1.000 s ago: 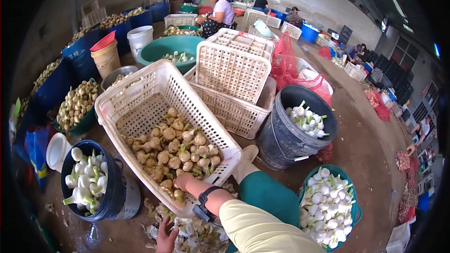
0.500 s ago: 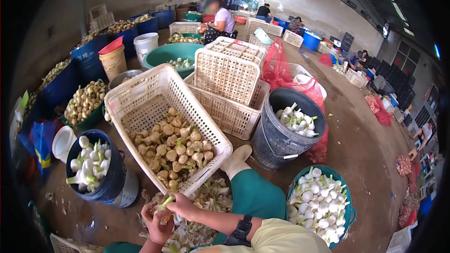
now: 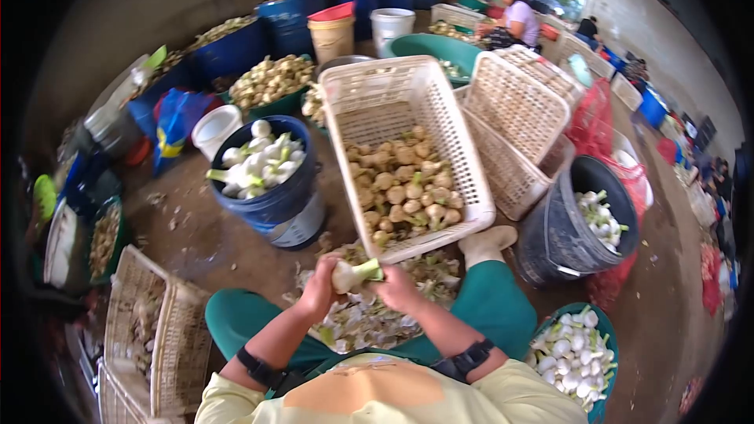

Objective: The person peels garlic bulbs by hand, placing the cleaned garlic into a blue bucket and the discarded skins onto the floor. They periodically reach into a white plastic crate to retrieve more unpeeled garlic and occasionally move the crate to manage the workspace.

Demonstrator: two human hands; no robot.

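My left hand (image 3: 320, 289) is closed round a garlic bulb (image 3: 342, 276) whose white body shows between the fingers. The bulb's green stem (image 3: 367, 269) points right, and the fingers of my right hand (image 3: 398, 290) are closed at its end. Just beyond my hands, a tilted white plastic crate (image 3: 477, 218) holds unpeeled brown garlic (image 3: 404, 184). Loose peelings (image 3: 369, 318) cover the floor between my knees, below my hands.
White garlic fills a blue bucket (image 3: 275, 208) at left, a dark bucket (image 3: 542, 224) at right and a green basket (image 3: 609, 330) at lower right. Stacked crates (image 3: 503, 157) stand behind; another crate (image 3: 181, 345) is at lower left. A person (image 3: 518, 20) sits farther back.
My view has turned left, so the crate and buckets appear farther right. The bulb, earlier largely hidden between my hands, now shows white, with its stem lying sideways and my hands farther apart.
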